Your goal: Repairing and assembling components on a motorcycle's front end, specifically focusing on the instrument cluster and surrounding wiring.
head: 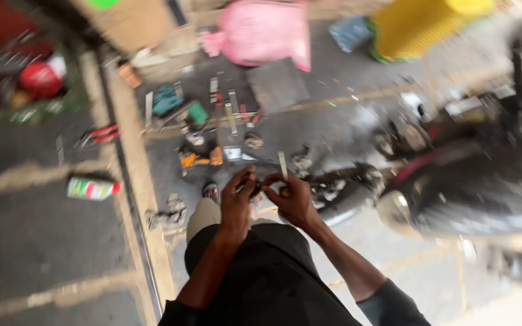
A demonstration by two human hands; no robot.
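My left hand (238,202) and my right hand (293,199) meet in front of me, above my knees, fingers pinched together on a small part (262,183) between them. The picture is blurred, so the part's shape is unclear. A thin pale stick-like piece (283,165) stands up just above my right hand's fingers; whether the hand holds it I cannot tell. Tools lie scattered on the grey floor beyond my hands.
A motorcycle (454,181) lies at the right. On the floor are a spray can (92,188), red-handled pliers (101,134), an orange tool (199,159), a pink sack (264,30), a yellow container (418,24) and a red ball-like object (40,78). A metal rail (131,181) runs along the floor.
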